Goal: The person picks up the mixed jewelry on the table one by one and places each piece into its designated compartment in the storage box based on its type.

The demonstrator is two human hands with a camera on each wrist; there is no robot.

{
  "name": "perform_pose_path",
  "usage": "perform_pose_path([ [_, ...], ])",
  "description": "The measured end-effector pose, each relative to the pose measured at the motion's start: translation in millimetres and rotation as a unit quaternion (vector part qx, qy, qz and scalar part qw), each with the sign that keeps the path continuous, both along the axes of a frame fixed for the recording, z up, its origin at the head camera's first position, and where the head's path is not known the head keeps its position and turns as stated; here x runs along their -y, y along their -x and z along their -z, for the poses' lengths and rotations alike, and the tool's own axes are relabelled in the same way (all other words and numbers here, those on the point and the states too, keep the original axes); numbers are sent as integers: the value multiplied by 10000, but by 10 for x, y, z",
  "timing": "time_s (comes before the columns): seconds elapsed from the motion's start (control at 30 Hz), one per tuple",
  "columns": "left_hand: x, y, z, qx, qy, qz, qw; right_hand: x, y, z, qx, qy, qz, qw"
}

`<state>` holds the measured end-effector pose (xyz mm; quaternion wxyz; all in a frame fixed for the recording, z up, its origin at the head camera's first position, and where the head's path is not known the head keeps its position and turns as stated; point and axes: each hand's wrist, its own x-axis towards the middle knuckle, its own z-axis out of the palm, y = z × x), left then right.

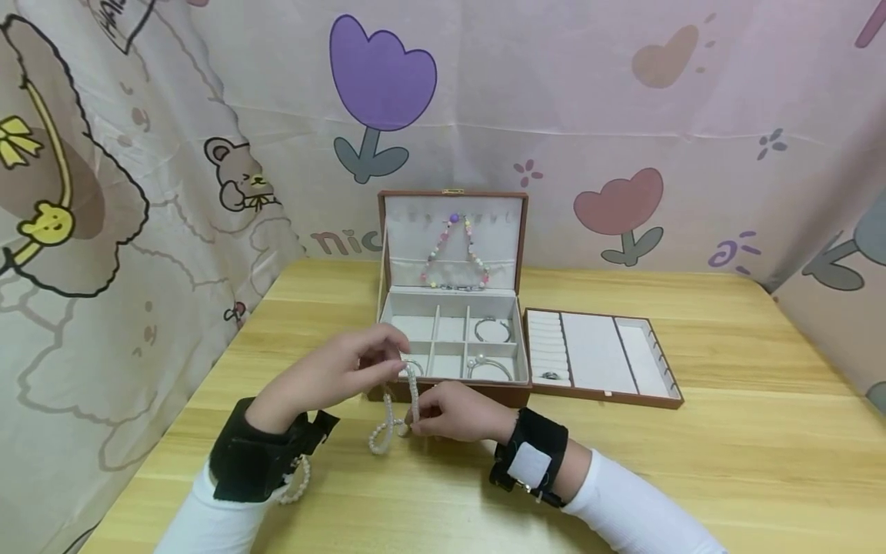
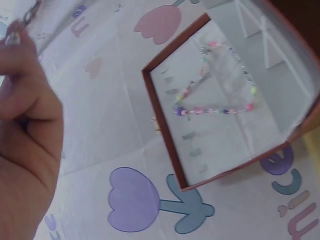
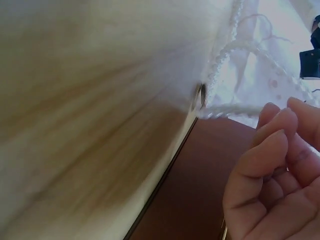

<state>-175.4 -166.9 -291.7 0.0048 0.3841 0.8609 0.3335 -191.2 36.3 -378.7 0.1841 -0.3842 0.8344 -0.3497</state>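
While the left hand (image 1: 342, 371) pinched the pearl strand (image 1: 414, 394) up high, just in front of the jewelry box (image 1: 501, 395), and the right hand (image 1: 462, 412) pinched it lower down, light tension and slow handling seemed best for keeping dangling loops untangled.

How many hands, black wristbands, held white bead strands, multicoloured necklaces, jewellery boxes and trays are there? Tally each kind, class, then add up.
Hands: 2 (left hand, right hand)
Black wristbands: 2
Held white bead strand: 1
Multicoloured necklace: 1
Jewellery box: 1
Tray: 1
Total: 8
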Motion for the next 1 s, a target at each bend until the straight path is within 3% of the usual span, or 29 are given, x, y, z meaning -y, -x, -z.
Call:
perform_pose_path([
  [0.13, -34, 15, -77, -338, -379, -180, 9985, -44, 8, -20, -45, 10, -84, 10000],
  [0.23, -65, 41, -96, -307, -592, -271, 9974, -93, 9, -52, 59, 164, -63, 9998],
  [0.4, -129, 78, -99, -287, -779, -386, 9958, -167, 14, -160, 570, 545, 348, 9963],
  [0.53, -181, 110, -98, -276, -858, -402, 9951, -206, 37, -255, 937, 930, 623, 9893],
  [0.7, -242, 166, -75, -248, -903, -408, 9948, -251, 71, -325, 898, 1370, 915, 9822],
  [1.0, -358, 271, -102, -342, -1152, -312, 9923, -376, 137, -524, 1064, 2277, 1463, 9568],
])
